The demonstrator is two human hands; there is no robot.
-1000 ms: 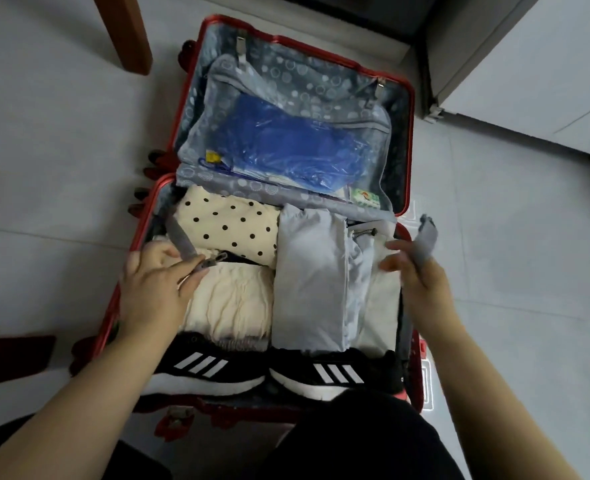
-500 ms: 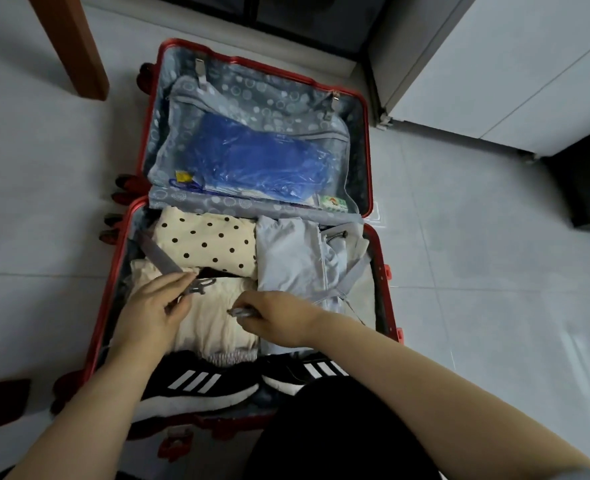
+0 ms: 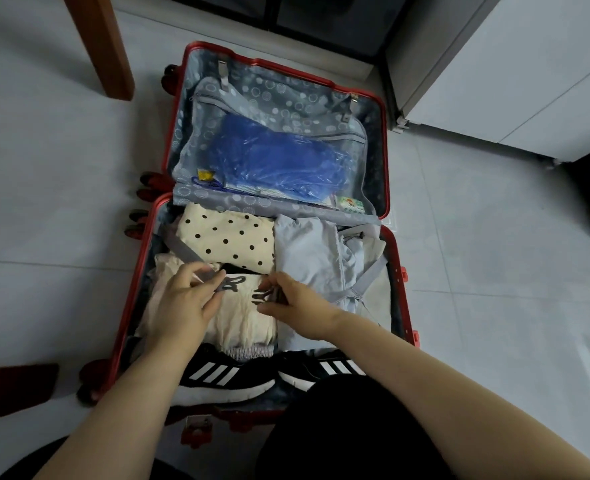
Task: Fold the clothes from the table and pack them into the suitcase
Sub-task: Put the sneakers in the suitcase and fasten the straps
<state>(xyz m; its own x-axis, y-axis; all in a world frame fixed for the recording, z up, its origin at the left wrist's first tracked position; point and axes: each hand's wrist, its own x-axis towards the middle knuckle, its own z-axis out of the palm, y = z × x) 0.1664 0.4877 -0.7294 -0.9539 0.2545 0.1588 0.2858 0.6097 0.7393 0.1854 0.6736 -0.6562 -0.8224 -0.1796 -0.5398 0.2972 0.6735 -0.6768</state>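
A red suitcase (image 3: 137, 278) lies open on the floor. Its near half holds a folded polka-dot garment (image 3: 227, 233), a cream garment (image 3: 245, 320), a folded light grey garment (image 3: 307, 254) and a pair of black sneakers (image 3: 224, 375). My left hand (image 3: 182, 303) pinches the left strap buckle (image 3: 229, 284) over the cream garment. My right hand (image 3: 297, 303) pinches the right strap buckle (image 3: 262, 296), a small gap from the other one. The grey straps run out to both suitcase walls.
The lid half has a zipped mesh pocket with a blue plastic bag (image 3: 279, 161) inside. A wooden table leg (image 3: 103, 46) stands on the tiled floor at the far left. A white cabinet (image 3: 515, 74) stands at the far right. My dark-clothed knee (image 3: 342, 431) overlaps the suitcase's near edge.
My right hand has brought its strap across from the suitcase's right side to the middle. The two buckles now lie close together. My left hand stayed put with its buckle.
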